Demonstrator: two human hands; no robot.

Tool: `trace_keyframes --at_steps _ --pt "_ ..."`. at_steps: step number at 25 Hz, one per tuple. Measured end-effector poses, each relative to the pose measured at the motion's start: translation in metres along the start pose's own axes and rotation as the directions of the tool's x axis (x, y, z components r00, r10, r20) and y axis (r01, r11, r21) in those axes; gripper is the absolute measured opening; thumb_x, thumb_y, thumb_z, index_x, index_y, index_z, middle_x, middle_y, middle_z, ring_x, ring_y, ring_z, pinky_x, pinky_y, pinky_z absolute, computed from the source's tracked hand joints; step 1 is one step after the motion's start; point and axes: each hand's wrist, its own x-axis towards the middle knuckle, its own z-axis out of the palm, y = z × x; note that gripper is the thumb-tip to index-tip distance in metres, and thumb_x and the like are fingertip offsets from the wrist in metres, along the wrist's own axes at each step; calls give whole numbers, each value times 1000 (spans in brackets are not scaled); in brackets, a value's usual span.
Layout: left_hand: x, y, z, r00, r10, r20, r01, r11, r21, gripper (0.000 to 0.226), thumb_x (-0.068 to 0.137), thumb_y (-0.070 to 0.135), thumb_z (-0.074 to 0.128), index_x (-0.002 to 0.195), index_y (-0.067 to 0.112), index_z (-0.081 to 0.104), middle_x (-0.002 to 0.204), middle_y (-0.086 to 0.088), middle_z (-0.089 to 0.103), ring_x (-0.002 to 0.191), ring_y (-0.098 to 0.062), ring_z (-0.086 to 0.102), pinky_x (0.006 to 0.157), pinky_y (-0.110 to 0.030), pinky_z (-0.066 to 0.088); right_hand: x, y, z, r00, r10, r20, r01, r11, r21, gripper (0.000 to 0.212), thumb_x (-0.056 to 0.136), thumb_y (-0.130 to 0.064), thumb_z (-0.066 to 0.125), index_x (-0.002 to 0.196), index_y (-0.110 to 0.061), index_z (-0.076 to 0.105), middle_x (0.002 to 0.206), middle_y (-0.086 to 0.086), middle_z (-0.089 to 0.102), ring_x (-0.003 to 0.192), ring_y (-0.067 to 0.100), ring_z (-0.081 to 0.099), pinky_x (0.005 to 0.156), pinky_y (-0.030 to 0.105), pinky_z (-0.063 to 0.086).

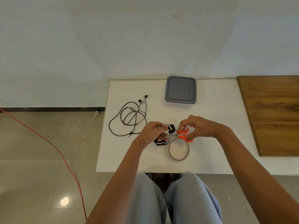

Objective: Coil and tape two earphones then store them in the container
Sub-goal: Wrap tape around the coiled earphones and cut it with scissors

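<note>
Left hand (152,132) grips the coiled earphone (163,139), right hand (196,126) holds orange scissors (182,135) just beside the tape roll (179,149).

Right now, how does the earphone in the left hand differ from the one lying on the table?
The held earphone is bunched into a tight coil; the table earphone sprawls in loose loops. The held earphone is gripped by the left hand, with scissors in the right hand pointing at it; the table earphone lies untouched, farther left. Both have black cables and earbuds.
</note>
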Motion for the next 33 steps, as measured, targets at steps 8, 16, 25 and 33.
trace_keyframes --at_steps 8,16,25,33 --pt "1 -1 0 1000 -6 -23 5 1000 -7 15 96 20 54 91 8 61 70 -13 71 58 -14 70 45 -14 41 -2 1 6 996 14 -85 -14 1000 -6 28 79 -20 76 95 -40 63 95 -4 62 94 12 43 81 35 43" --pt "2 -1 2 1000 11 -23 -12 1000 -17 19 98 22 51 88 8 59 74 -17 73 62 -19 70 48 -16 42 -5 0 10 992 -18 -122 15 1000 -24 30 77 -26 76 104 -34 65 98 -9 63 96 10 43 80 28 41" --pt "2 -3 -3 997 40 -70 -41 999 -23 22 99 29 49 86 15 58 79 -13 75 72 -21 71 54 -19 46 -36 38 38 873 211 -439 -197 977 79 56 69 -19 81 117 -24 53 112 -5 53 102 18 48 86 29 42" --pt "2 -8 -5 995 27 -96 -29 999 -24 17 98 27 50 95 12 59 81 -11 74 70 -19 70 52 -18 46 -10 27 51 672 442 -594 -474 873 112 14 80 -8 61 65 -8 64 74 10 67 68 30 63 64 38 56"
